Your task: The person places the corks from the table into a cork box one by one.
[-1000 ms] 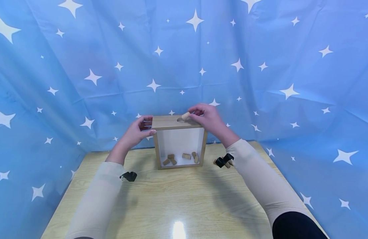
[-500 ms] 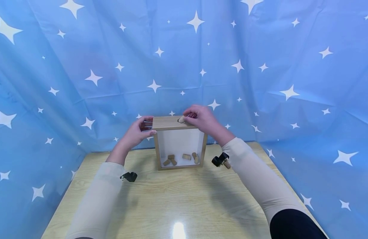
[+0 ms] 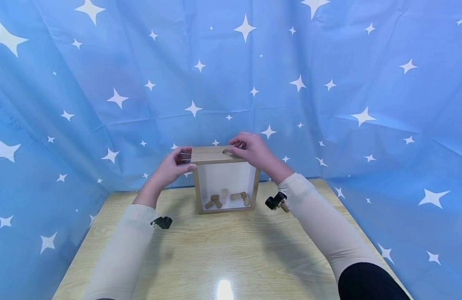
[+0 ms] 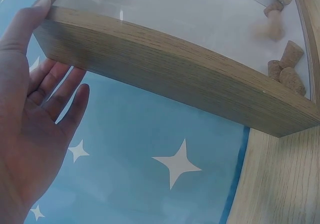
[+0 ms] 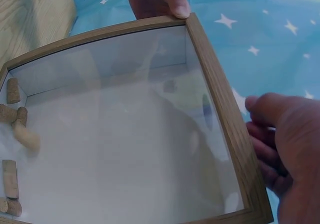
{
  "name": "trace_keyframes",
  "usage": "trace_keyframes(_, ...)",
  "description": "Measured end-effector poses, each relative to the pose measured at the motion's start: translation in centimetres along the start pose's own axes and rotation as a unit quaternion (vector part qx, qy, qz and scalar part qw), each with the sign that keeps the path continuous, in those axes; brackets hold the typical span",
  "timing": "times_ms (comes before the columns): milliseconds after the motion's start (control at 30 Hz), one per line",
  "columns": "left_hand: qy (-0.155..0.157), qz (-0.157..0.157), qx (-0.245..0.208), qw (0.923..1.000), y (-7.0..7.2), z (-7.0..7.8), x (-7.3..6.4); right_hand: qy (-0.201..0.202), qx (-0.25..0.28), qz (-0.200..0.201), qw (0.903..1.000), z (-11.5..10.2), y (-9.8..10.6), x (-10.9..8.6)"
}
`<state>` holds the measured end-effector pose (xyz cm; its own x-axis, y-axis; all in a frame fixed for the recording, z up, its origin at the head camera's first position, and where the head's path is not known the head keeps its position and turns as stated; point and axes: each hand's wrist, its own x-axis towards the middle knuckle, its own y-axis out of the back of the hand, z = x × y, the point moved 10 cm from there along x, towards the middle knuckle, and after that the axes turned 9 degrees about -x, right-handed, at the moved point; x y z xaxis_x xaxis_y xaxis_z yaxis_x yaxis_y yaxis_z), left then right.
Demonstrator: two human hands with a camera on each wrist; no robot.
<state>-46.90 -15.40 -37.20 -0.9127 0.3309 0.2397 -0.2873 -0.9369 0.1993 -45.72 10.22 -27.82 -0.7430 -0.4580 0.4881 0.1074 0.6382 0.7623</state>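
Observation:
A shallow wooden box [image 3: 208,153] with a clear front stands upright on the table, a round hole [image 3: 226,152] in its top. My left hand [image 3: 173,164] holds its upper left corner, thumb at the front edge and fingers behind. Just over the hole is my right hand [image 3: 255,150], fingers loosely bent; the right wrist view shows nothing in them. Inside, a pale cork [image 5: 27,138] is blurred by motion near the bottom. Several brown corks [image 4: 291,54] lie around it on the box floor.
A cork [image 3: 285,207] lies on the table right of the box, partly hidden by the black wrist camera [image 3: 275,201]. The wooden table [image 3: 212,246] extends in front. A blue curtain [image 3: 171,91] with white stars hangs behind and at both sides.
My right hand moved left to the hole and let go of the pale cork, which dropped through into the box. My left hand stayed at the corner.

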Motion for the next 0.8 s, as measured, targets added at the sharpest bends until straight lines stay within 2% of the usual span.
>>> trace_keyframes(233,-0.005,0.002,0.001,1.0,0.0,0.1,0.0,0.011,0.014,0.023,0.9996,-0.3,1.0,-0.8)
trace_keyframes(467,0.001,0.0,-0.007,1.0,0.0,-0.2,0.0,0.019,0.03,0.072,0.9968,-0.2,3.3,-3.4)
trace_keyframes(667,0.003,-0.002,-0.007,1.0,0.0,-0.1,-0.1,0.014,0.045,0.113,0.9924,1.0,5.0,-5.7)
trace_keyframes(800,0.002,-0.003,-0.005,1.0,-0.1,-0.1,0.0,0.008,0.041,0.136,0.9898,2.6,5.8,-7.2)
